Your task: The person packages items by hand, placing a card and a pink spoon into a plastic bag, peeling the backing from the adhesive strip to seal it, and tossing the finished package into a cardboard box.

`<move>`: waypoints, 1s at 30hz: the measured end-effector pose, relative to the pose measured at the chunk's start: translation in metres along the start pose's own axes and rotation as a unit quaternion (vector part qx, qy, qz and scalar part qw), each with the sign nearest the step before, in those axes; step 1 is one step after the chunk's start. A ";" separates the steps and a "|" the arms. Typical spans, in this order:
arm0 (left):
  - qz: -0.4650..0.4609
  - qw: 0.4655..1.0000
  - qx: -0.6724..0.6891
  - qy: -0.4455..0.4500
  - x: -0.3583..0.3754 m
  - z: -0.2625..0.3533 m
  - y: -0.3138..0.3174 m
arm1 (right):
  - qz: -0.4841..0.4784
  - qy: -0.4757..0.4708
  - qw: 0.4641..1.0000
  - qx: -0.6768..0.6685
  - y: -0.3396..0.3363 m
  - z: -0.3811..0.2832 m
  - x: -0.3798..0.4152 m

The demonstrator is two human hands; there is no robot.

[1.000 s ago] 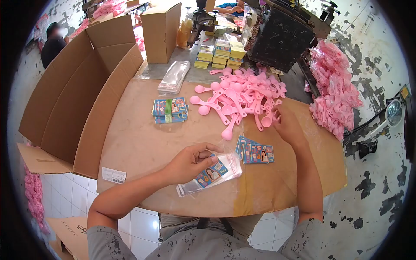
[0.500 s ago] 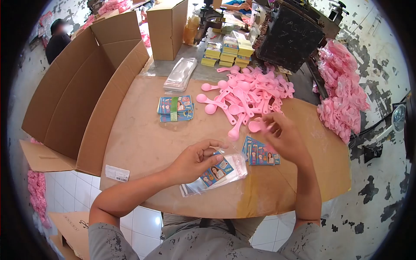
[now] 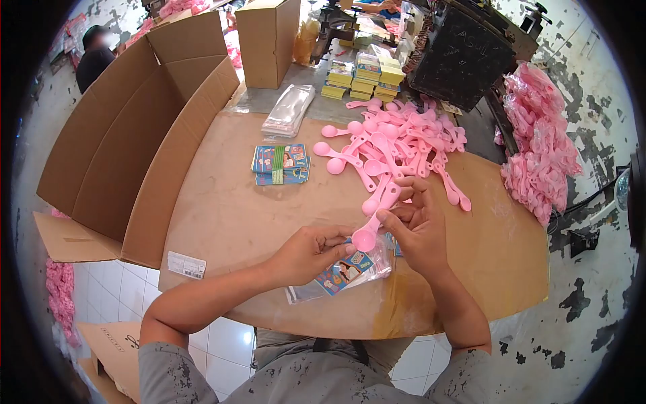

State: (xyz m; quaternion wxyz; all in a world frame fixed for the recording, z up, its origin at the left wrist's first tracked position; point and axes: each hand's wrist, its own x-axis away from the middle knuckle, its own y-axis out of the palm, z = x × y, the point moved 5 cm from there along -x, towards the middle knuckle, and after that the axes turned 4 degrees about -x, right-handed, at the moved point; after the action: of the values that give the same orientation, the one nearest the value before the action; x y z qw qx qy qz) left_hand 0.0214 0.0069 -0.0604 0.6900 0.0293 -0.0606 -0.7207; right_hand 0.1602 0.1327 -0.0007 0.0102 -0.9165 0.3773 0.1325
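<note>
A pink measuring spoon [image 3: 367,237] is pinched in my right hand [image 3: 422,236], its bowl pointing down toward my left hand. My left hand [image 3: 311,254] has thumb and fingers closed on the mouth of a clear plastic bag [image 3: 381,268]. A blue printed card [image 3: 345,273] lies at this bag, over a stack of similar flat bags. The spoon's bowl overlaps the card's upper edge in this view. Behind my right hand, a fanned group of blue cards [image 3: 397,248] is mostly hidden. Just beyond lies a large heap of pink spoons [image 3: 397,138].
Banded blue cards [image 3: 281,163] and clear bags [image 3: 289,111] lie farther back. A large open carton [image 3: 145,175] flanks the left side. Card stacks [image 3: 363,75] and a dark box [image 3: 461,54] stand behind. Bagged pink spoons [image 3: 538,145] hang at right. A person [image 3: 94,59] sits far left.
My right hand has brought the pink spoon left and down, from beside the heap to the bag at my left hand. The whole view has shifted slightly.
</note>
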 end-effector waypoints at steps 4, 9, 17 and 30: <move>0.005 1.000 -0.002 0.011 0.001 0.006 -0.003 | -0.029 -0.039 0.999 -0.003 0.009 0.015 0.009; -0.010 1.000 -0.025 -0.009 0.002 0.008 -0.007 | -0.176 -0.046 0.981 0.073 -0.005 0.017 0.011; -0.037 0.996 0.074 0.044 0.005 0.020 0.000 | -0.279 -0.153 0.940 0.126 0.015 -0.056 0.002; 0.060 0.945 -0.224 0.229 0.025 0.064 0.010 | -0.123 -0.128 0.928 0.327 0.035 -0.094 0.008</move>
State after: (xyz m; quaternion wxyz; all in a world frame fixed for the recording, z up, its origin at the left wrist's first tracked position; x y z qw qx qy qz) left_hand 0.0218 -0.0159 0.0051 0.7159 0.0345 0.2608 -0.6468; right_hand 0.1633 0.0911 0.0909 0.3735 -0.8767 0.2800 0.1160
